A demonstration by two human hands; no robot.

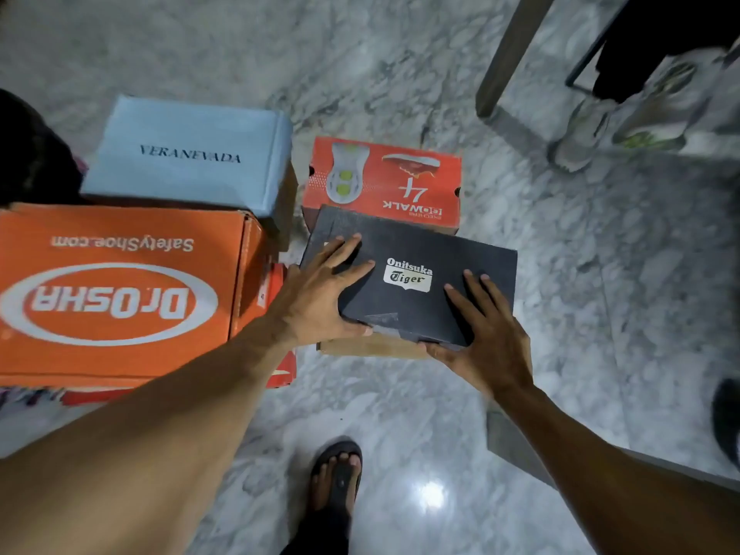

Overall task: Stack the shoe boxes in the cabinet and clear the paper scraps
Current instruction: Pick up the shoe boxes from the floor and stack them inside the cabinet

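Since my fingers [340, 250] lie spread and nearly straight on the lid [404, 306] of the black box [440, 254], with the left thumb [356, 331] laid along its near edge and the right thumb [434, 348] tucked under the near corner, I would call this a light pinch of the near rim by both hands, not a full hold. The left hand [320, 290] covers the left end of the lid, and the right hand [484, 334] the near right corner. This box rests on a brown box [360, 348], whose edge shows just below it, and its far end overlaps the red box [384, 174] behind. I judge it to be stiff card, light even with shoes inside, with a matte top that should not slip under my palms. The lid is probably loose, so lifting by the rim alone could pull it off and leave the base behind. I would rather slide my fingers down the two short ends and carry it from below, kept level. To the left the big orange box [120, 282] sits close beside it, with the blue box [188, 154] behind that; I expect the orange one to be bulkier and to belong lower in a stack. All of them are on the marble floor [600, 274], near my sandal [340, 470]. I can see no cabinet or paper scraps from here.
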